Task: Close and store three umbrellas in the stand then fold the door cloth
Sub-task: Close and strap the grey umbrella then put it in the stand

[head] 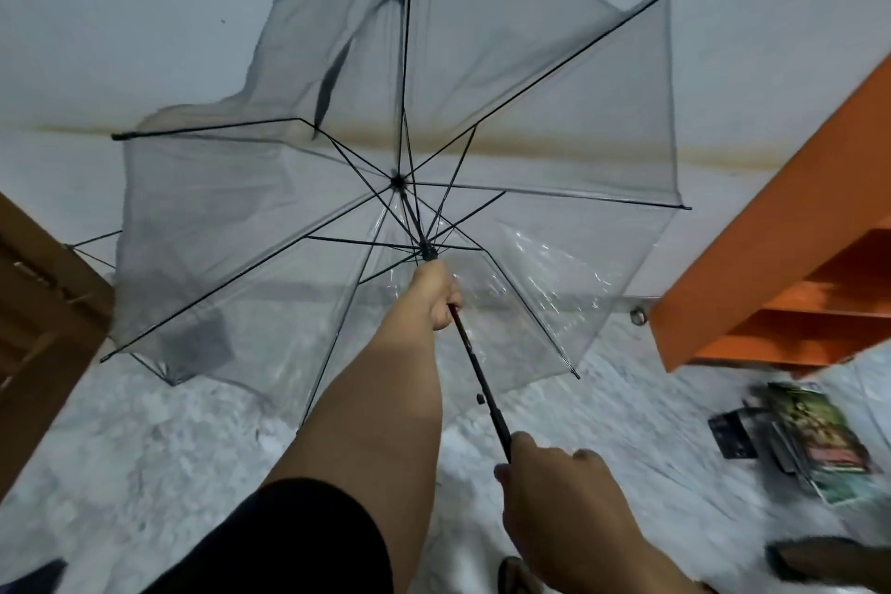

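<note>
A transparent umbrella [554, 121] with black ribs is spread open in front of me, its canopy facing away toward the wall. My left hand [436, 294] is closed around the black shaft [477, 362] just below the runner where the ribs meet. My right hand [554, 497] grips the lower end of the same shaft near the handle, which is hidden in my fist. Behind the canopy at the lower left, part of another clear umbrella [159, 367] lies on the floor. A dark square object [202, 338] shows blurred through the plastic.
An orange shelf unit [795, 256] stands at the right. A brown wooden door or cabinet [43, 304] stands at the left. A packet and dark flat items [815, 439] lie on the mottled white floor at the right. A dark shape [819, 555] sits at the lower right.
</note>
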